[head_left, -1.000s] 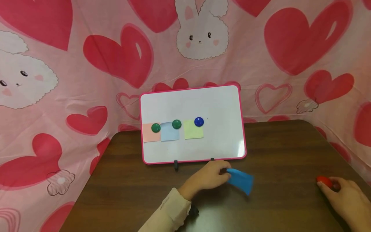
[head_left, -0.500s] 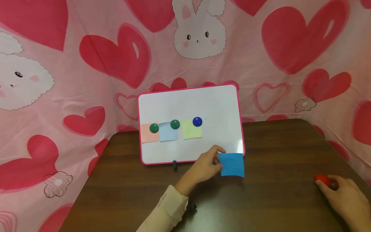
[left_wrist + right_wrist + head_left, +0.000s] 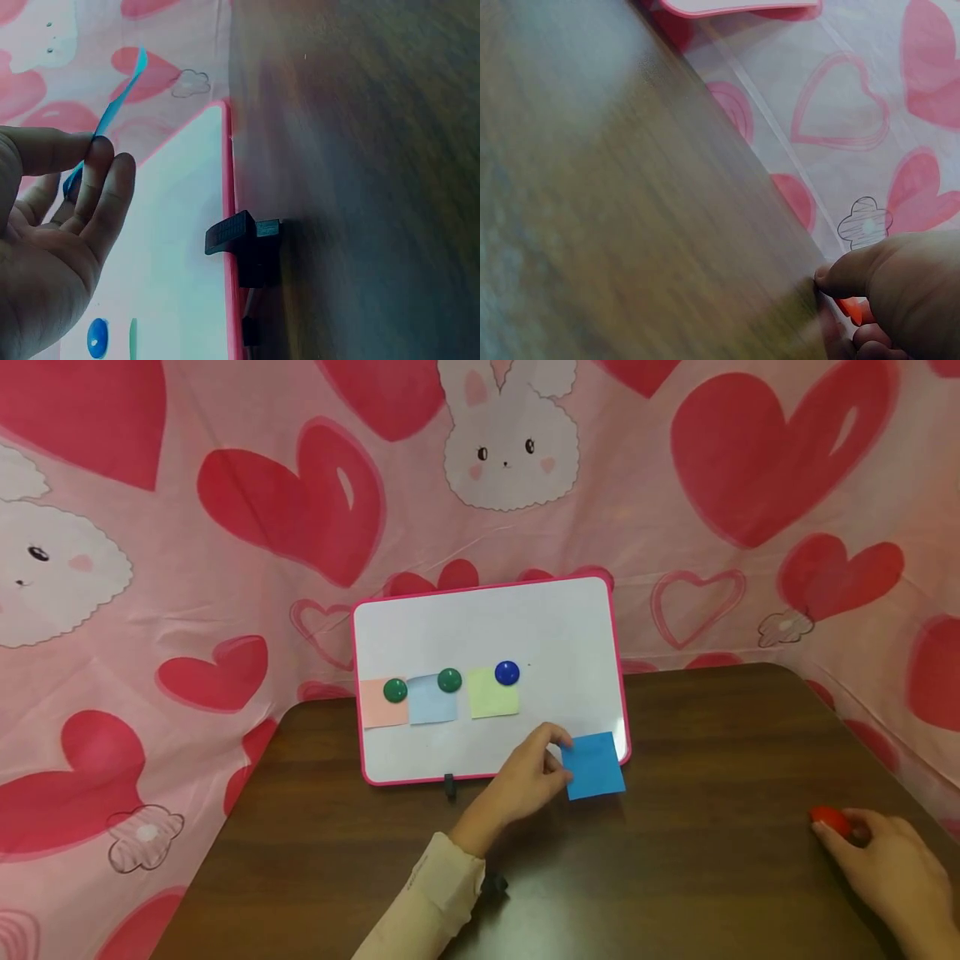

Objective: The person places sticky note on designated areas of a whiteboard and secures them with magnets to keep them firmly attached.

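A square blue sticky note [image 3: 594,767] is pinched at its left edge by my left hand [image 3: 528,777], in front of the whiteboard's lower right part. Seen edge-on in the left wrist view, the blue note [image 3: 120,97] sits between thumb and fingers. Over at the table's right side, my right hand [image 3: 896,864] grips a round red magnet [image 3: 829,821]; only a sliver of the red magnet [image 3: 850,309] shows in the right wrist view. The pink-framed whiteboard [image 3: 562,627] bears a pink note [image 3: 382,708], a pale blue note [image 3: 432,706] and a green note [image 3: 492,695].
Two green magnets, one on the pink note [image 3: 395,690] and one on the pale blue note [image 3: 449,680], and a blue magnet [image 3: 507,673] hold the notes. Black clips [image 3: 449,786] support the board on the dark wooden table [image 3: 697,827]. A heart-patterned cloth [image 3: 630,510] hangs behind.
My left hand has raised the blue sticky note from low over the table to the whiteboard's lower right, turning it flat toward the view. The right hand stays nearly still with the red magnet.
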`<state>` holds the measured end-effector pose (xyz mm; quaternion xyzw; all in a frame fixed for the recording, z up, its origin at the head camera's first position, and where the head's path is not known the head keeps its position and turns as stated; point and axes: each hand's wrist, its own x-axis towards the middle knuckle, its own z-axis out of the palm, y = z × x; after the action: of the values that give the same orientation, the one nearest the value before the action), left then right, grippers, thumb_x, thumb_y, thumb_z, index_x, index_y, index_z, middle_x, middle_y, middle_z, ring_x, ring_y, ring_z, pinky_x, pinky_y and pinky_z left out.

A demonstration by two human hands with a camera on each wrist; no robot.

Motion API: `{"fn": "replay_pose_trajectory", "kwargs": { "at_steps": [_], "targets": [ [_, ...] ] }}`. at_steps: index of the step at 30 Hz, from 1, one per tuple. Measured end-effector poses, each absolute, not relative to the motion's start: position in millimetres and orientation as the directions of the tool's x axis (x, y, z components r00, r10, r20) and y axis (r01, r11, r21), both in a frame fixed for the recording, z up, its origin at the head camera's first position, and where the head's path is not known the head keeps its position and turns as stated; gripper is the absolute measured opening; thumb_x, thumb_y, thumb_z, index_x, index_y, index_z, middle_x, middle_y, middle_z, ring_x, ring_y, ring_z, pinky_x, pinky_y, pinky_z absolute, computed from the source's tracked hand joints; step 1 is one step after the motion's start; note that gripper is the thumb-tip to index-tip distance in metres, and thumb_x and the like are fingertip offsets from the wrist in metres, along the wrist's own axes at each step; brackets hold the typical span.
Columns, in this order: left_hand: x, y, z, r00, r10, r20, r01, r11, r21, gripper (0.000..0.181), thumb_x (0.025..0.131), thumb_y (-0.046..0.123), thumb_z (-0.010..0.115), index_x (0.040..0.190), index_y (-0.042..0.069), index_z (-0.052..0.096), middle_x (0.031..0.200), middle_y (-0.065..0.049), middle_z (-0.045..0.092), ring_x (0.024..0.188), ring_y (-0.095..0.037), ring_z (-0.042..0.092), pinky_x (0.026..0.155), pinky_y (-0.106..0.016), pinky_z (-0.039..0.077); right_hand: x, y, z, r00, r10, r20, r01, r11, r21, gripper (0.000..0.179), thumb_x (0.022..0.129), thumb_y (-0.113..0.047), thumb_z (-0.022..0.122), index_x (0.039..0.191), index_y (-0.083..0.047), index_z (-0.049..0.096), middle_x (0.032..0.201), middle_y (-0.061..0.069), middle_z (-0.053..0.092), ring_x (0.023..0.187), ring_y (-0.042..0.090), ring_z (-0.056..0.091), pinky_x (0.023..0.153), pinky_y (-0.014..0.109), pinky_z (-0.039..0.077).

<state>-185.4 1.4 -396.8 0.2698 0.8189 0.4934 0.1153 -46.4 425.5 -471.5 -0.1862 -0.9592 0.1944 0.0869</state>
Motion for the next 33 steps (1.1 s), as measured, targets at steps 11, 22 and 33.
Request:
{"fn": "replay_pose_trajectory", "kwargs": {
  "at_steps": [11,22,33],
  "targets": [
    [-200,-4,-398,-0.804,0.568,0.178,0.456,0.396,0.797,0.024,0.099,0.015,0.064,0.123,0.016,0.064,0.119,0.002,0.059,0.086,-0.009,0.06,0.077,-0.024,0.053,-45,423,-466,-0.922,0.369,0.118,0.292,0.862,-0.415,0.06,0.1,-0.043,0.059,0.121,0.013,0.052,0.11,0.038,0.051,0.103,0.056,0.048,0.075,0.068,0.039],
    [-229,1,-395,-0.889,0.334,0.313,0.442,0.452,0.775,0.016,0.101,0.008,0.059,0.109,0.011,0.072,0.112,-0.001,0.069,0.094,-0.017,0.06,0.088,-0.033,0.052,-44,423,-467,-0.925,0.367,0.101,0.294,0.858,-0.421,0.063,0.1,-0.044,0.058,0.123,0.014,0.051,0.11,0.036,0.051,0.1,0.056,0.05,0.073,0.067,0.04],
    [-253,9,-374,-0.916,0.16,0.367,0.394,0.518,0.759,0.018,0.1,0.009,0.062,0.117,0.008,0.068,0.104,-0.007,0.07,0.091,-0.02,0.061,0.082,-0.033,0.054,-44,422,-467,-0.923,0.369,0.111,0.289,0.854,-0.432,0.062,0.1,-0.044,0.058,0.123,0.013,0.051,0.111,0.037,0.05,0.102,0.055,0.049,0.075,0.067,0.04]
  ]
}}
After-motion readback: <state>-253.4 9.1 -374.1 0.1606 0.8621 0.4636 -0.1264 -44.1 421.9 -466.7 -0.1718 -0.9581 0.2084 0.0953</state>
